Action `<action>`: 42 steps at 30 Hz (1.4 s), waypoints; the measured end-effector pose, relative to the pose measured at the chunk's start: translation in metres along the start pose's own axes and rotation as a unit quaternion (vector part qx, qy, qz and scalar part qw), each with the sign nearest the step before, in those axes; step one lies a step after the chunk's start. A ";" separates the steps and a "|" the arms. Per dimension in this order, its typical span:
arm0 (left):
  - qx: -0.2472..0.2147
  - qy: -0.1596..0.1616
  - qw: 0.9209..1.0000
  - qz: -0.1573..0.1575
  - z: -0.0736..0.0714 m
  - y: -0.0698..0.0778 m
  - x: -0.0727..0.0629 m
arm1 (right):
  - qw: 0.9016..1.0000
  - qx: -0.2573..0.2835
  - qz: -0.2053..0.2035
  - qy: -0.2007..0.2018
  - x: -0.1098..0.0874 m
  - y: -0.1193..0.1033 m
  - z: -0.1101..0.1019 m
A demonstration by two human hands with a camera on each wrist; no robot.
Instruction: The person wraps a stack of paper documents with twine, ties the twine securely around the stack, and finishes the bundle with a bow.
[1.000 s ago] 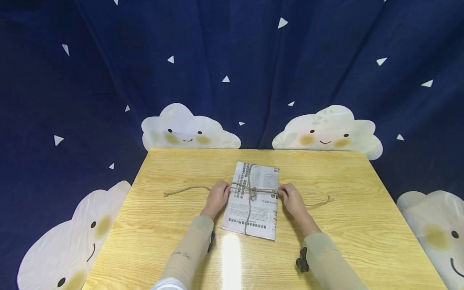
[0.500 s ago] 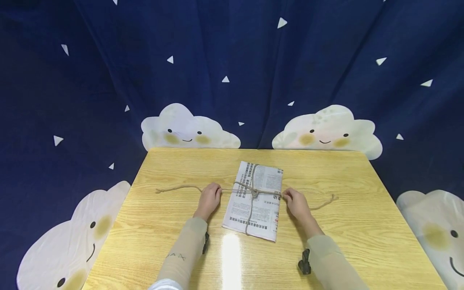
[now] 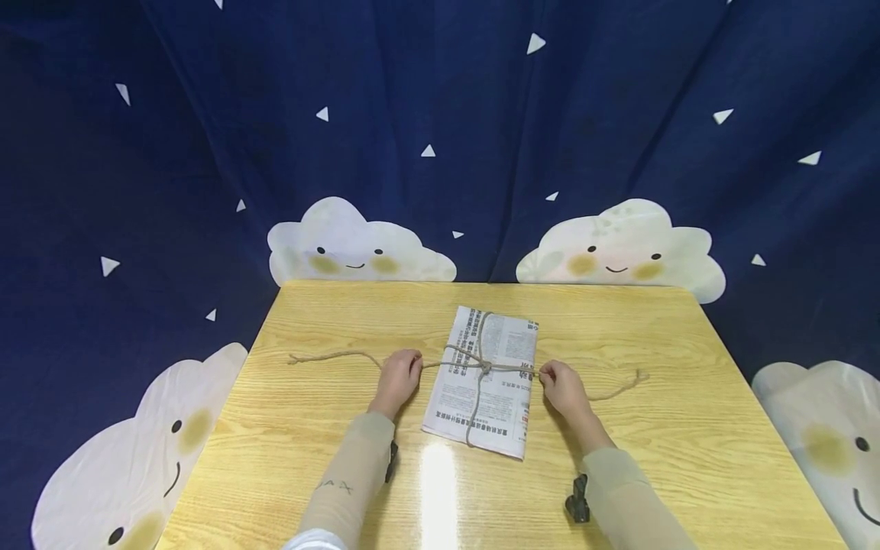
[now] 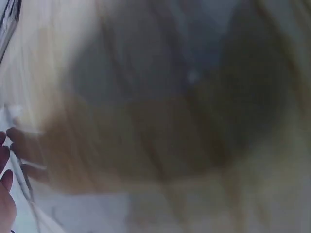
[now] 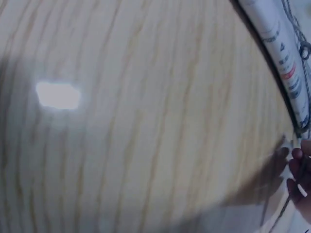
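A flat bundle of folded newspaper (image 3: 454,401) lies on the table, with brown twine (image 3: 477,405) running lengthwise and crosswise over it. The strands meet in a small knot (image 3: 486,367) near the bundle's middle. Left of the paper, my left hand (image 3: 399,376) pinches one twine end, which runs taut to the knot. At the right edge of the bundle my right hand (image 3: 564,386) pinches the other end. Loose tails trail outward past both hands. In the right wrist view the newspaper's edge (image 5: 286,73) shows above the fingers (image 5: 299,167); the left wrist view shows only fingertips (image 4: 5,158).
The wooden table (image 3: 330,313) extends around the bundle on every side. A dark blue curtain (image 3: 385,99) with white triangles and smiling clouds hangs behind and beside it. A bright light reflection (image 3: 438,496) lies on the tabletop near the front.
My left hand has moved left, away from the paper, drawing the twine out. My right hand has shifted slightly right. The bundle has slid a little right and the knot looks smaller.
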State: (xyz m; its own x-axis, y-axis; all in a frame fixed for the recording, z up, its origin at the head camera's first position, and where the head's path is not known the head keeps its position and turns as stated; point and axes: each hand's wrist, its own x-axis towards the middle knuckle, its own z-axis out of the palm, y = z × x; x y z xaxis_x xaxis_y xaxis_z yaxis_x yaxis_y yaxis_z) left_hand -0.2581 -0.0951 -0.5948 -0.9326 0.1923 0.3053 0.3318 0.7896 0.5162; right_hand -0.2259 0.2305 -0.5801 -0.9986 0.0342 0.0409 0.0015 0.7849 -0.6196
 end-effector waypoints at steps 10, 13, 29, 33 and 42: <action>0.045 -0.108 0.991 0.064 0.013 0.031 0.012 | 1.000 0.009 -0.011 -0.028 0.000 -0.026 0.007; 0.057 -0.107 0.989 0.087 0.015 0.036 0.015 | 1.000 0.009 -0.011 -0.022 -0.003 -0.030 0.013; 0.062 -0.107 0.990 0.065 0.017 0.044 0.007 | 0.999 -0.032 -0.032 -0.030 0.016 -0.023 0.026; 0.070 -0.117 0.990 0.040 0.019 0.045 0.007 | 0.998 -0.032 -0.044 -0.034 0.021 -0.024 0.024; -0.026 -0.151 0.988 -0.014 0.018 0.050 0.013 | 0.997 -0.022 -0.068 -0.035 0.019 -0.033 0.018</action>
State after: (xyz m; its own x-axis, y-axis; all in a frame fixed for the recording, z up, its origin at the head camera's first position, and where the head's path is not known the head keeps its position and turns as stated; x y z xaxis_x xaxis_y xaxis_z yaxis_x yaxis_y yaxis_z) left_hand -0.2560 -0.0426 -0.5795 -0.9389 0.3415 0.0419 0.3043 0.7675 0.5643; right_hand -0.2457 0.1941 -0.5735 -0.9911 -0.1163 0.0656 -0.1327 0.8063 -0.5764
